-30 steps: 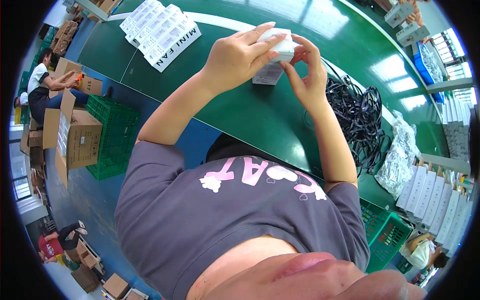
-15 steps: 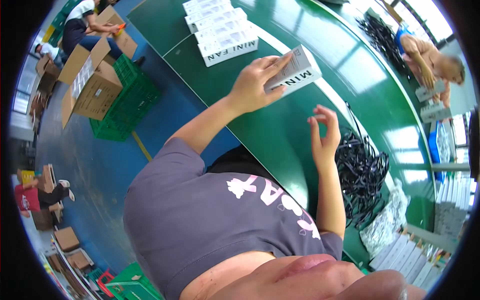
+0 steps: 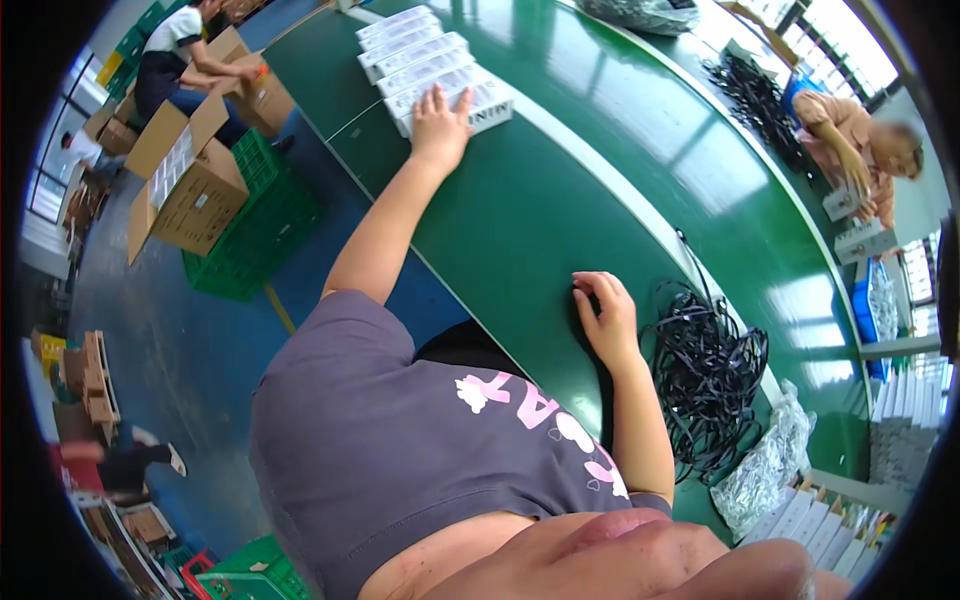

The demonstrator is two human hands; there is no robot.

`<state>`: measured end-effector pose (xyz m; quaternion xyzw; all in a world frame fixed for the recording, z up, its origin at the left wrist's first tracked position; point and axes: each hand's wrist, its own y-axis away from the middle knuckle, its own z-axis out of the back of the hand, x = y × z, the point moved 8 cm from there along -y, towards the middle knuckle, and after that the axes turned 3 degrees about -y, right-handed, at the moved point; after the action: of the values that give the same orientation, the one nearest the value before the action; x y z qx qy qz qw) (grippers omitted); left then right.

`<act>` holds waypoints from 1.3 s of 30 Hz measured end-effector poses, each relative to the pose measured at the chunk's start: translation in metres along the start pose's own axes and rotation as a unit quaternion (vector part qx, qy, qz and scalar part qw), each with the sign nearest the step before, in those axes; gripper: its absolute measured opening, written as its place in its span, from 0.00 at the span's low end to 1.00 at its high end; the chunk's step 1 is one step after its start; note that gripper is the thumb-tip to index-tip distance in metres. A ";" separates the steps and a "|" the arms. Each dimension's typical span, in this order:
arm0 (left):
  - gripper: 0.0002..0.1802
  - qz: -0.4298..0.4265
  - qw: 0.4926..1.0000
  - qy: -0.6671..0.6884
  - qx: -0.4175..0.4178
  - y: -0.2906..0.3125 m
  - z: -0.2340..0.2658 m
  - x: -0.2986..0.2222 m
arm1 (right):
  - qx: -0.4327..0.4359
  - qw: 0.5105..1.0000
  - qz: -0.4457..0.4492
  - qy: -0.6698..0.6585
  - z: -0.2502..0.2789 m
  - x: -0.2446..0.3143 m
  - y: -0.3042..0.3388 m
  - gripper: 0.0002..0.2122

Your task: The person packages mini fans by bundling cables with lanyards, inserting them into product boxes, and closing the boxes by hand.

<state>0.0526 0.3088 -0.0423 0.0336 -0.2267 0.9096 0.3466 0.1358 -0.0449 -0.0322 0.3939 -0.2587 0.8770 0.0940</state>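
Your left hand (image 3: 440, 132) lies splayed on the nearest box (image 3: 489, 104), likely light, stiff; grip its sides. Right hand (image 3: 609, 318) half-curled, empty.

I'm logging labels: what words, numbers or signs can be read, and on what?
I don't copy wording; lettering stands on:
Nearest white box, under the left hand: large dark letters, partly covered; finer print unreadable.
Grey shirt: pink letters on the chest.
Brown open carton: print too small to read.
Far white box, right: dark letters, small.

A packing workshop: green workbench (image 3: 530, 225), white boxes (image 3: 422, 64), open carton (image 3: 207, 202), perhaps a pallet (image 3: 98, 378)
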 end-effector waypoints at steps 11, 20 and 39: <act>0.41 -0.096 0.970 0.151 -0.167 -0.016 0.047 -0.077 | 0.016 1.000 -0.007 -0.018 -0.006 -0.014 0.005 0.09; 0.34 -0.373 0.862 0.333 -0.082 0.076 0.081 -0.252 | 0.055 0.989 0.089 0.102 -0.015 0.015 0.007 0.10; 0.20 -0.512 0.749 0.413 -0.078 0.090 0.106 -0.308 | 0.067 0.989 0.098 0.087 -0.023 0.005 0.010 0.16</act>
<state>0.2177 0.0141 -0.0494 -0.2615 -0.0799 0.5001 0.8217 0.1139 -0.0411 -0.0446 0.2940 -0.2272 0.9284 0.0033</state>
